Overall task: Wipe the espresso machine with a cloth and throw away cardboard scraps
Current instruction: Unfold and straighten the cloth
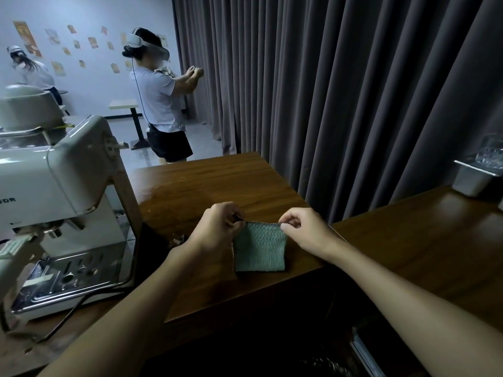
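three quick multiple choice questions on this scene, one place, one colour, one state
1. Where is the espresso machine from the cloth? A) left B) right C) on it
2. The cloth's colour? A) red B) white C) green
3. The cloth is: A) lying untouched B) pinched by both hands C) draped on the machine
1 A, the machine stands at the view's left; 2 C, its weave is green; 3 B, left hand and right hand pinch its top corners.

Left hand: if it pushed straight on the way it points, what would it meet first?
Likely the curtain, beyond bare table: the left hand, pinching the cloth, points away and rightward, clear of the right hand. Depth is unclear.
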A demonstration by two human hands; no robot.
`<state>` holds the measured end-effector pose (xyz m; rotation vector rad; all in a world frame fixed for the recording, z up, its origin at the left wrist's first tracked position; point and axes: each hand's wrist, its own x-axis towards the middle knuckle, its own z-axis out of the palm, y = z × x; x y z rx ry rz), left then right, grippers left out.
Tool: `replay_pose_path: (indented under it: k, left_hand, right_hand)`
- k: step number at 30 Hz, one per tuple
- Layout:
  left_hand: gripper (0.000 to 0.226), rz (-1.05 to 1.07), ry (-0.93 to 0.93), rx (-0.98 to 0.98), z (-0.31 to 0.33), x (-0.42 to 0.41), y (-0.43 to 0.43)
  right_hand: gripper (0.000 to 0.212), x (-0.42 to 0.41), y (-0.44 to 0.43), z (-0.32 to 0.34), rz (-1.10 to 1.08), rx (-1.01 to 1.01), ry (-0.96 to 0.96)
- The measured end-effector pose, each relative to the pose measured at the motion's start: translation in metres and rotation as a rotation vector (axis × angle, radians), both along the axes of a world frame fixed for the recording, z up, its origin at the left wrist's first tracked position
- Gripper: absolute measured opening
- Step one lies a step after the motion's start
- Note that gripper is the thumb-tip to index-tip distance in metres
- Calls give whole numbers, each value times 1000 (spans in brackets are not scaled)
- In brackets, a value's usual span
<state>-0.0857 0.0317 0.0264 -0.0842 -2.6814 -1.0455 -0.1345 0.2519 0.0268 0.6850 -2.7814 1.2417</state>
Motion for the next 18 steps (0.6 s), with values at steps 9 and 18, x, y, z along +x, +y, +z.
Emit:
replay_pose_path:
  k: [9,18]
  left_hand:
    - [46,-139,-92,-325,-33,-5,5]
    - [58,-149,-169,-701,-49,32,8]
  right_hand:
    - [34,-9,-4,-30,15,258,215]
    - [58,8,0,-52,280,584,24]
